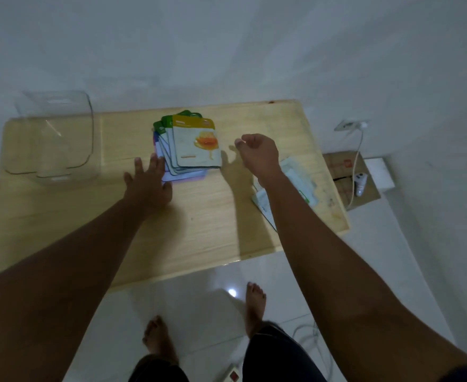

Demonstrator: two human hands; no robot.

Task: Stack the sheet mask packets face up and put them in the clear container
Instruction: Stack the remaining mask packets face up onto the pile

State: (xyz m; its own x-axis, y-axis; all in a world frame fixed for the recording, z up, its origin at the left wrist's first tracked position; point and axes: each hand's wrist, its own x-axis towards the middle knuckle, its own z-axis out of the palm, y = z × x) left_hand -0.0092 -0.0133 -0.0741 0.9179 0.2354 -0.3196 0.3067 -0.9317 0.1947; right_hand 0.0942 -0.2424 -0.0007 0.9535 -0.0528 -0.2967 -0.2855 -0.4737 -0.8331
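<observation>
Pale wooden table (pixel 199 216): flat, empty left hand (pixel 146 183) steadies the fanned face-up sheet mask packets (pixel 188 150), apparently for squaring; loosely curled right hand (pixel 257 155) holds nothing.

yellow-topped packet (pixel 196 142), pale wood table (pixel 199 216)

A low, pale wooden table (pixel 204 216) stands against a plain white wall (pixel 226 51) in a dimly lit room, its near edge over glossy white floor tiles (pixel 199 304) that catch one small bright glint of light. To the table's right, a flattened cardboard box (pixel 342 172) lies on the floor beneath a wall socket (pixel 348 124), from which a white cable (pixel 357 161) hangs.
</observation>
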